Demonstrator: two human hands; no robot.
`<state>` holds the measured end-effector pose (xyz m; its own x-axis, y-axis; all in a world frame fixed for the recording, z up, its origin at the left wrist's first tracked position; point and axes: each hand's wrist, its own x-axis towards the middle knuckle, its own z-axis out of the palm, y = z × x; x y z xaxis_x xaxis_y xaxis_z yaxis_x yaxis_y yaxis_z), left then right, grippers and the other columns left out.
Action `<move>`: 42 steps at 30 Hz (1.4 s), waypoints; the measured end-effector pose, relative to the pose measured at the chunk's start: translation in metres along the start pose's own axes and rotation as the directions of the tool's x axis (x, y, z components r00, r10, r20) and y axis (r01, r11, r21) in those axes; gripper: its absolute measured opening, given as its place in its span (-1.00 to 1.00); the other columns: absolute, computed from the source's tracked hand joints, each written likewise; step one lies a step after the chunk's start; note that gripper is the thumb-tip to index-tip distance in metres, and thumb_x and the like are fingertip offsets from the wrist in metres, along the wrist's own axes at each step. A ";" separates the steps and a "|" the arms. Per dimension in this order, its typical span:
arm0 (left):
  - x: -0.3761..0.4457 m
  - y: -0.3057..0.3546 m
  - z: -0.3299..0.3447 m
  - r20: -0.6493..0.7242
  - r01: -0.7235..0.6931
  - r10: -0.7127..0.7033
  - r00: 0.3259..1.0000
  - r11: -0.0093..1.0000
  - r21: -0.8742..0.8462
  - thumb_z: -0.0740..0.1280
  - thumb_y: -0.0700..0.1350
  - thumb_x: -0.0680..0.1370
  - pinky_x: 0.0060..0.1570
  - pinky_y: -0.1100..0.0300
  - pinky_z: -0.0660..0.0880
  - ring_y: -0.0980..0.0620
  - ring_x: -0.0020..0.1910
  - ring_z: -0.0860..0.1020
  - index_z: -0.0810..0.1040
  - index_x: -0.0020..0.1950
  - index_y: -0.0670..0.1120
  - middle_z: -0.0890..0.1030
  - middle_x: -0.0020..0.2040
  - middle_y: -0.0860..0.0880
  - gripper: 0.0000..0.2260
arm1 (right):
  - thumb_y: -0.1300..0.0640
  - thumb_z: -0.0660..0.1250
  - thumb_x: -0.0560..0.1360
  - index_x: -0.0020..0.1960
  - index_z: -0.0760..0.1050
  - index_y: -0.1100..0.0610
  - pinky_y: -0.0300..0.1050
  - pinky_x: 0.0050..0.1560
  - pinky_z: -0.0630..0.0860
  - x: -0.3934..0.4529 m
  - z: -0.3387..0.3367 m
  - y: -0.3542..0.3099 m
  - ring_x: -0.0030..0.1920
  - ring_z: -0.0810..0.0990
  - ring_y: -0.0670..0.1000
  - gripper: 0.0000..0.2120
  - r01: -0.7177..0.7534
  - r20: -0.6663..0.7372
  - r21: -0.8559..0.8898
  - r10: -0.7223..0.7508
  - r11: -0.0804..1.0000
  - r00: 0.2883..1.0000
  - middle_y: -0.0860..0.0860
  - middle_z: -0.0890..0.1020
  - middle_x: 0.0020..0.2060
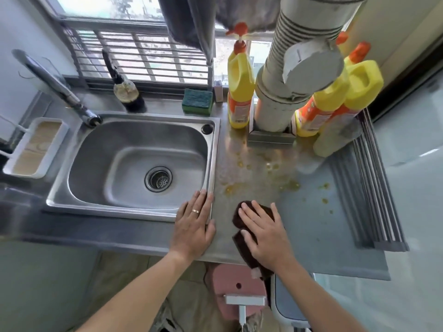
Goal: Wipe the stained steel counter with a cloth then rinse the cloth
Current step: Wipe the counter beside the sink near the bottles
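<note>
1. While the right hand (265, 238) presses flat, fingers straight, on the cloth (249, 226), that cloth shows dark brown and crumpled, trailing over the counter (311, 224) edge.
2. Yellow stains (261, 173) spatter beyond the fingertips.
3. Left hand (195, 226) rests open on the sink (134, 164) rim.

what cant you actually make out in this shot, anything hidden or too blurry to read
Head view, the only one:
- Brown cloth: its middle lies under the right hand, so its fold and how dirty it is are hidden.
- Labels on the yellow bottles: too blurred and small to read.
- Counter behind the grey pipe: blocked by the pipe and bottles.
- Counter under the left hand: covered, any stain there unseen.
- Faucet: blurred, no telling if water runs.
</note>
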<state>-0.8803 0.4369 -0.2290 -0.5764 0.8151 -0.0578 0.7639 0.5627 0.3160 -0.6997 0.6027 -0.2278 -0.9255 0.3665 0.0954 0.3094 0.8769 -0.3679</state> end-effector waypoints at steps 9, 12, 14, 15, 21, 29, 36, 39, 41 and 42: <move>0.004 -0.001 0.007 -0.023 -0.003 0.003 1.000 1.000 0.006 0.21 0.04 0.55 0.56 -0.05 0.17 0.06 0.65 0.07 0.05 0.67 0.03 0.15 0.66 0.03 -0.30 | 0.05 0.17 0.67 0.55 0.39 0.05 0.11 0.59 0.22 0.112 0.014 -0.004 0.58 0.31 0.04 -0.54 -0.097 -0.082 -0.060 0.092 0.994 0.992 -0.05 0.40 0.54; 0.004 -0.002 0.006 -0.035 0.003 -0.004 0.999 1.000 -0.006 0.23 0.03 0.53 0.56 -0.04 0.18 0.06 0.64 0.10 0.10 0.66 0.03 0.19 0.65 0.02 -0.30 | 0.11 0.25 0.64 0.50 0.46 0.09 0.14 0.55 0.29 0.151 0.011 0.002 0.53 0.40 0.10 -0.58 -0.162 -0.111 0.005 0.161 0.987 0.981 -0.01 0.48 0.49; 0.003 -0.001 0.005 -0.038 -0.001 0.001 0.999 1.000 -0.008 0.24 0.03 0.53 0.56 -0.03 0.18 0.06 0.64 0.12 0.12 0.66 0.03 0.20 0.64 0.03 -0.31 | 0.15 0.28 0.63 0.46 0.50 0.10 0.12 0.51 0.34 0.157 0.006 0.014 0.51 0.42 0.10 -0.60 -0.139 -0.104 0.011 0.140 0.990 0.985 0.01 0.51 0.46; 0.002 -0.001 0.004 -0.040 -0.005 0.005 0.999 1.000 -0.011 0.24 0.02 0.53 0.56 -0.03 0.18 0.06 0.64 0.12 0.13 0.66 0.02 0.21 0.64 0.02 -0.31 | 0.17 0.28 0.64 0.46 0.50 0.11 0.12 0.48 0.36 0.153 0.003 0.023 0.51 0.43 0.11 -0.61 -0.149 -0.101 0.006 0.149 0.989 0.984 0.02 0.52 0.46; 0.004 0.001 0.002 -0.007 -0.009 0.009 1.000 1.000 0.007 0.23 0.02 0.55 0.57 -0.06 0.16 0.04 0.64 0.09 0.08 0.67 0.00 0.16 0.65 0.01 -0.30 | 0.33 0.24 0.64 0.38 0.52 0.30 0.10 0.42 0.42 0.099 -0.049 0.080 0.36 0.53 0.26 -0.67 -0.562 -0.240 0.147 0.580 0.814 0.778 0.24 0.57 0.35; 0.030 0.005 -0.001 -0.050 -0.081 0.081 0.995 0.997 0.006 0.32 -0.05 0.51 0.53 -0.14 0.23 -0.06 0.62 0.20 0.32 0.56 -0.19 0.28 0.60 -0.10 -0.36 | -0.11 0.19 0.64 0.57 0.33 -0.09 0.16 0.53 0.21 0.048 -0.005 -0.022 0.63 0.17 0.02 -0.50 -0.083 0.011 -0.022 0.084 0.996 0.996 -0.05 0.24 0.62; 0.032 0.002 0.009 -0.073 -0.080 0.081 0.994 0.997 0.021 0.21 -0.03 0.53 0.53 -0.06 0.24 -0.04 0.59 0.26 0.28 0.59 -0.17 0.23 0.63 -0.09 -0.38 | 0.01 0.16 0.63 0.59 0.31 0.04 0.21 0.54 0.25 0.121 0.023 -0.022 0.62 0.21 0.05 -0.47 -0.179 -0.057 -0.089 0.175 0.980 0.983 -0.02 0.26 0.62; 0.036 0.001 0.009 -0.074 -0.068 0.069 0.995 0.998 0.006 0.25 -0.01 0.51 0.50 -0.07 0.29 -0.04 0.58 0.28 0.31 0.58 -0.17 0.23 0.63 -0.08 -0.37 | -0.01 0.16 0.60 0.60 0.26 0.16 0.29 0.56 0.15 0.181 0.023 -0.024 0.64 0.16 0.08 -0.40 -0.326 -0.097 -0.047 0.320 0.944 0.942 0.09 0.22 0.63; 0.035 0.001 0.010 -0.072 -0.068 0.068 0.995 0.998 0.000 0.28 0.00 0.49 0.48 -0.09 0.33 -0.04 0.58 0.29 0.32 0.57 -0.18 0.24 0.62 -0.09 -0.34 | 0.00 0.15 0.58 0.63 0.16 0.23 0.32 0.59 0.03 0.208 0.022 -0.020 0.66 0.06 0.06 -0.33 -0.303 -0.102 -0.062 0.296 0.951 0.950 0.12 0.13 0.65; 0.035 0.002 0.010 -0.067 -0.072 0.072 0.995 0.997 0.003 0.28 0.01 0.48 0.48 -0.09 0.33 -0.04 0.58 0.28 0.31 0.58 -0.18 0.24 0.62 -0.09 -0.33 | 0.01 0.15 0.58 0.62 0.17 0.24 0.31 0.58 0.05 0.216 0.021 -0.016 0.65 0.08 0.04 -0.34 -0.228 -0.098 -0.079 0.220 0.970 0.971 0.10 0.14 0.65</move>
<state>-0.8961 0.4675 -0.2404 -0.5377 0.8426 0.0290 0.8045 0.5025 0.3167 -0.9089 0.6618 -0.2207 -0.8087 0.5791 0.1027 0.5284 0.7921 -0.3057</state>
